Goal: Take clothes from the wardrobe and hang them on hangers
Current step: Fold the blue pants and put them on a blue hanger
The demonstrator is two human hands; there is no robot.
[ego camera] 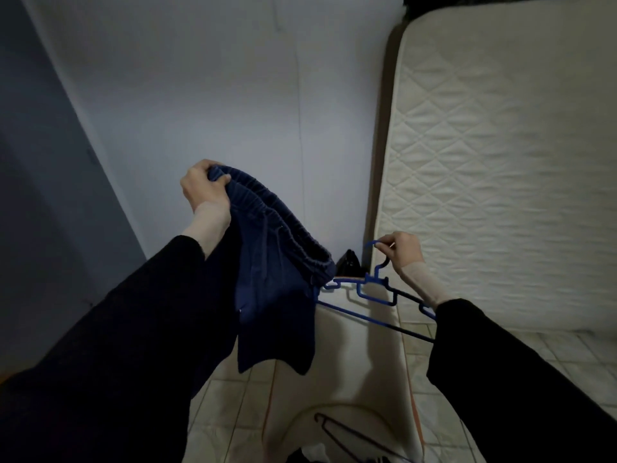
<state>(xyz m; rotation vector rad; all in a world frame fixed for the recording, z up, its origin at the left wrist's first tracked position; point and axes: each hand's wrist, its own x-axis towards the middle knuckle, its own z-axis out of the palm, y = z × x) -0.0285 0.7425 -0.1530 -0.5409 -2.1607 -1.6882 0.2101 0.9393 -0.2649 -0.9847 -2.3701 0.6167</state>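
Note:
My left hand [202, 187] grips the elastic waistband of a pair of dark blue trousers [277, 279], which hang down in front of me, legs dangling above the floor. To the right, my right hand [400, 250] pinches the hook of a blue plastic hanger [370, 295], held tilted in the air with its left end close to the trousers' waistband. Both arms wear black sleeves over a pale under-layer.
A quilted cream mattress [500, 162] leans upright at the right. A white wall [217, 95] is ahead, with a small dark object [349, 262] at its foot. On the tiled floor [233, 412] below lies a pale cloth [350, 379] with a dark hanger [350, 436] on it.

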